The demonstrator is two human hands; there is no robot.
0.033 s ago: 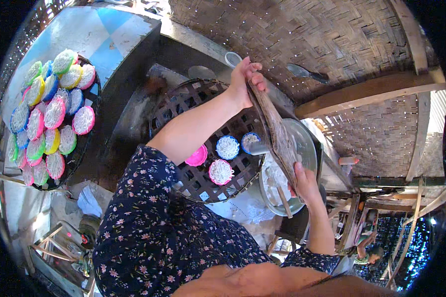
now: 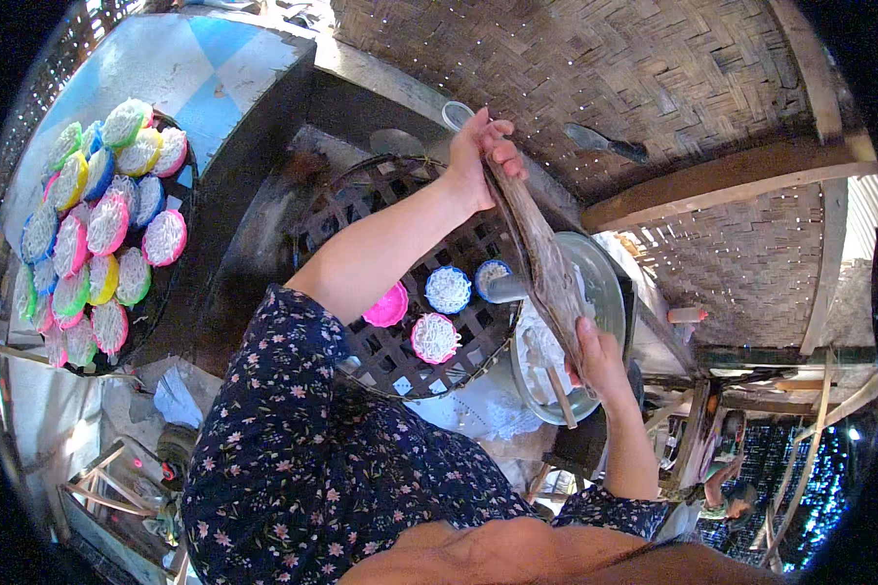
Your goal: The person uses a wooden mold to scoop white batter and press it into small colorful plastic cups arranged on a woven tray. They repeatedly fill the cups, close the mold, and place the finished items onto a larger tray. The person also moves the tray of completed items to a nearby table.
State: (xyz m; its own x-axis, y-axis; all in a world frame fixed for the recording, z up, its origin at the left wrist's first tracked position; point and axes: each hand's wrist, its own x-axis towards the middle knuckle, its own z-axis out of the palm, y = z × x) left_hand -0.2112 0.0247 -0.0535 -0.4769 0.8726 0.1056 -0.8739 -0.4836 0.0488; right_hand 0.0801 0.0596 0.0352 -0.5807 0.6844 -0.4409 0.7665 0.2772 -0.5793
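Note:
A long, weathered wooden press lies slantwise across the middle, a grey metal cylinder jutting from its left side. My left hand is closed around its far end, while my right hand grips the near end. The cylinder's tip is over a small blue cup on a dark woven tray. Beside it are another blue-rimmed cup and a pink-rimmed cup, both filled with white strands. A pink cup sits partly behind my left arm.
To the right, partly under the press, a large basin holds white dough-like material and a wooden stick. Many colourful strand-filled cups are heaped on another dark tray at left. A woven wall and wooden beam stand beyond.
The cylinder's tip has shifted very slightly up and left over the blue cup. Both hands keep their hold on the wooden press.

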